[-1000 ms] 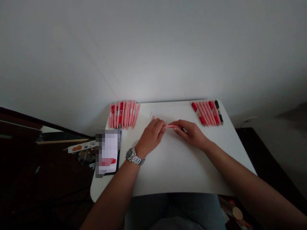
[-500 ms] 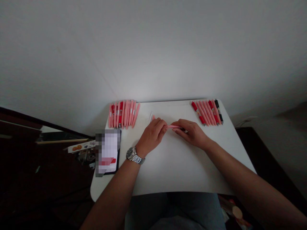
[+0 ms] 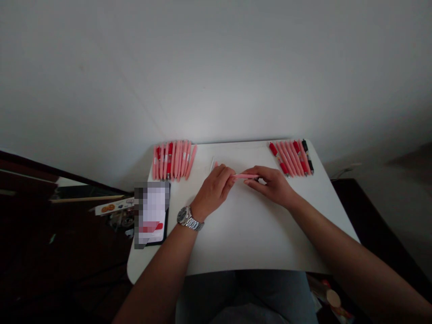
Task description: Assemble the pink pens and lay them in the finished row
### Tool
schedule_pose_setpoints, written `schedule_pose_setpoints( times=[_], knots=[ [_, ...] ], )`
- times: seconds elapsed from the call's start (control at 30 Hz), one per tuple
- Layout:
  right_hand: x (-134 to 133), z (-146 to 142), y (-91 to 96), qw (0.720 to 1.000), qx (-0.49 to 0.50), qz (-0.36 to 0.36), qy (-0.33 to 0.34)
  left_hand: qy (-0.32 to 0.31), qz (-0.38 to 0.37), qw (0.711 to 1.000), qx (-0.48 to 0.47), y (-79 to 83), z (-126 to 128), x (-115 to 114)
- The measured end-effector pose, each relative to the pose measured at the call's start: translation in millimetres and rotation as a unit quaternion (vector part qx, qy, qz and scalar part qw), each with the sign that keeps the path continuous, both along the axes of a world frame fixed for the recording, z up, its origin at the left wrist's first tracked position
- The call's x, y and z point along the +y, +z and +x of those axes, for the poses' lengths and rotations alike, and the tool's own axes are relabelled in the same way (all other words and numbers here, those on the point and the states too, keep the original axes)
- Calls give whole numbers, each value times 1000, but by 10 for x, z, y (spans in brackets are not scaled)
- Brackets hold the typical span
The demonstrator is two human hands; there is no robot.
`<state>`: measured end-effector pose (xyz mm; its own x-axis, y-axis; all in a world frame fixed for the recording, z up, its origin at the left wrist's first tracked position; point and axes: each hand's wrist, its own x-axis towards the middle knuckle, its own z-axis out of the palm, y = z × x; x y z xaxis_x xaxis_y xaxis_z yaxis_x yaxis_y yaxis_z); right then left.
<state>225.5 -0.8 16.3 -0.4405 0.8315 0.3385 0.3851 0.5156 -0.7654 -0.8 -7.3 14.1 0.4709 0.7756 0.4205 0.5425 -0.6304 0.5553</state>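
Observation:
A pink pen (image 3: 245, 176) lies level between my two hands above the middle of the white table (image 3: 243, 234). My left hand (image 3: 215, 189), with a metal watch on its wrist, pinches the pen's left end. My right hand (image 3: 273, 184) grips the right end, where a dark tip shows. Just behind my left hand lie a small clear part (image 3: 212, 164) and a pink piece (image 3: 216, 164) on the table.
A row of several pink and red pens (image 3: 173, 160) lies at the table's far left corner. Another row of pink, red and black pens (image 3: 293, 157) lies at the far right corner. A dark clipboard with a card (image 3: 153, 215) rests at the left edge. A wall stands behind.
My right hand has slid slightly to the right along the pen, so more of the pink barrel shows between my hands. My left hand has stayed in place.

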Motion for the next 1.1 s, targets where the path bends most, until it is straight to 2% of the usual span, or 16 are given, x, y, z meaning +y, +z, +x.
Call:
schedule_pose_setpoints(
  times=[0.17, 0.43, 0.67, 0.83, 1.1],
  knots=[
    [3, 16, -18, 998, 45, -34, -24, 4, 15, 1000, -14, -9, -18, 11],
    [-15, 3, -24, 997, 57, -41, -24, 5, 13, 1000, -13, 5, -27, 11],
    [-42, -67, 12, 999, 4, -33, 2, -11, 6, 1000, 3, -16, -7, -8],
    [-53, -84, 15, 999, -12, -37, 27, -13, -3, 1000, -27, -11, 0, -28],
    [-64, -73, 8, 995, -86, 32, 36, -9, -6, 1000, 25, 52, -16, -28]
  ],
)
